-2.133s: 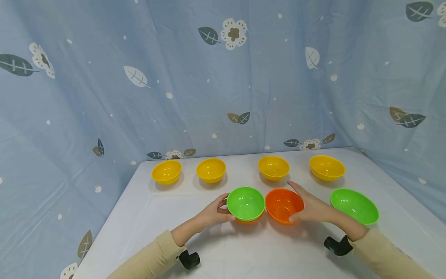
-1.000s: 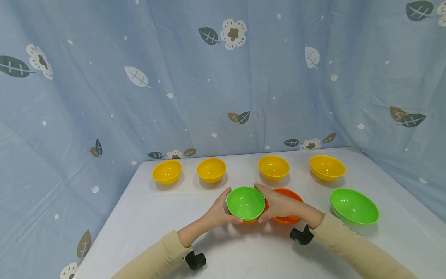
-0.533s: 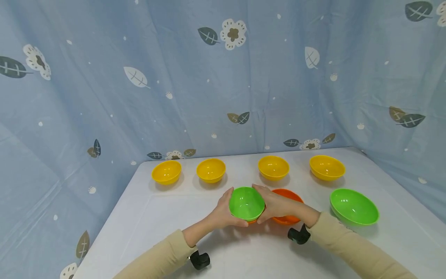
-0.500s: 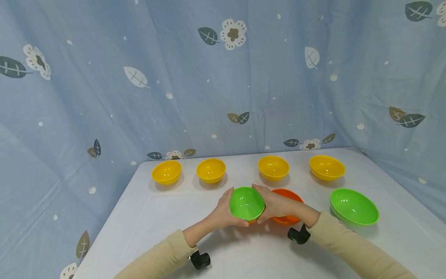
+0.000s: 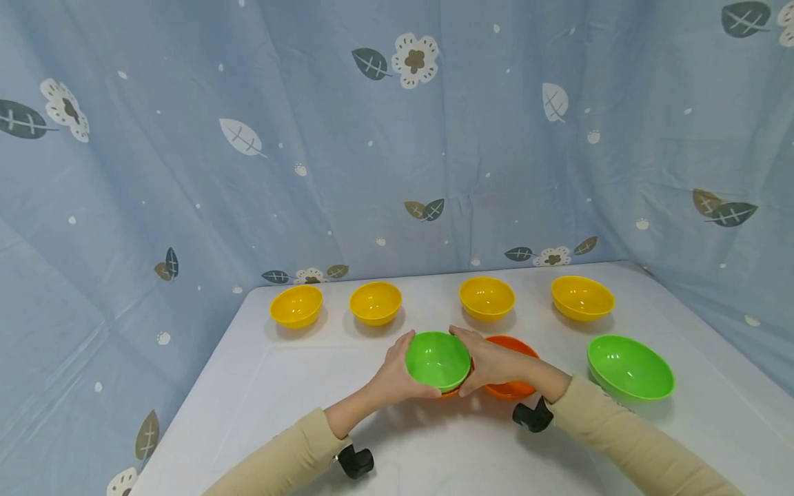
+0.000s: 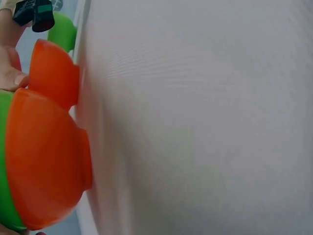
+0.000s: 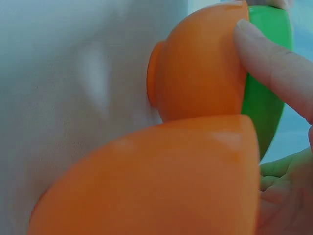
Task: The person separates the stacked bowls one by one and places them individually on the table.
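A green bowl [image 5: 438, 362] sits nested in an orange bowl [image 6: 46, 161], whose rim barely shows under it in the head view. My left hand [image 5: 397, 377] curves round the green bowl's left side, thumb at the front. From the right, my right hand [image 5: 494, 362] grips the same bowl; in the right wrist view its thumb [image 7: 274, 63] lies along the rims where orange meets green. Beside the stack and partly beneath my right hand stands a second orange bowl [image 5: 511, 391]. The stacked orange bowl's foot appears close to the tabletop.
Several yellow bowls line the back of the white table [image 5: 322, 372], among them one at far left [image 5: 296, 306] and one at far right [image 5: 582, 298]. Another green bowl [image 5: 630, 368] stands on the right. A blue patterned curtain [image 5: 310, 172] hangs behind.
My right hand has left the right-hand orange bowl and moved left to grip the green bowl's right side. My left hand has shifted slightly right, further round the green bowl. Other bowls stayed put.
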Action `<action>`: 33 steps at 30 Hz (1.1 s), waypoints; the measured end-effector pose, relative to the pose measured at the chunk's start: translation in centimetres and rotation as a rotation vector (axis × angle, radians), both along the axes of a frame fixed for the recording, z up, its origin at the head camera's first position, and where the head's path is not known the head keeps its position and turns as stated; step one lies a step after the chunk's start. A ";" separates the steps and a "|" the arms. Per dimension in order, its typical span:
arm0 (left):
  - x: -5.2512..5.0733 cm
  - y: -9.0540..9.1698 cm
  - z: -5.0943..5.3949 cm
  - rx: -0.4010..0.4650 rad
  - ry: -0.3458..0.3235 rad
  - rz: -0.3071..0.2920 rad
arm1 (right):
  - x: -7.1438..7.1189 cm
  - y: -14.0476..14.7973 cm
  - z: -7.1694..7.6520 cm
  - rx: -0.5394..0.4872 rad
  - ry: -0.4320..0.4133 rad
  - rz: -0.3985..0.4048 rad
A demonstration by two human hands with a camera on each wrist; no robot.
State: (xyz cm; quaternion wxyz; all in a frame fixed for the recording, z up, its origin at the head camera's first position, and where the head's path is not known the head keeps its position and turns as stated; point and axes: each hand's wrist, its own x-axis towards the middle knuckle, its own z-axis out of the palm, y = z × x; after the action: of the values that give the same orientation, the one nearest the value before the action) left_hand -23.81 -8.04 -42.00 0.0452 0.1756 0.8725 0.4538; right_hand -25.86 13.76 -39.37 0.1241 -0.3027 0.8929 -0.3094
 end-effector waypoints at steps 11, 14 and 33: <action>-0.4 -1.6 1.7 0.105 -0.008 0.041 | 0.1 0.0 0.3 -0.019 -0.042 -0.027; -0.5 -2.1 2.1 0.129 -0.024 0.063 | 0.0 0.1 0.2 -0.013 -0.048 -0.018; -0.7 -5.6 2.5 0.129 -0.082 0.226 | 0.0 -0.3 0.2 0.056 -0.025 0.003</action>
State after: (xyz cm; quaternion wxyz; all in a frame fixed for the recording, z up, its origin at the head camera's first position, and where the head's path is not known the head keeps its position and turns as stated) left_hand -24.47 -13.64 -39.47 0.0177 0.0600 0.8531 0.5179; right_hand -25.90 13.50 -39.13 0.1440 -0.2966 0.8991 -0.2878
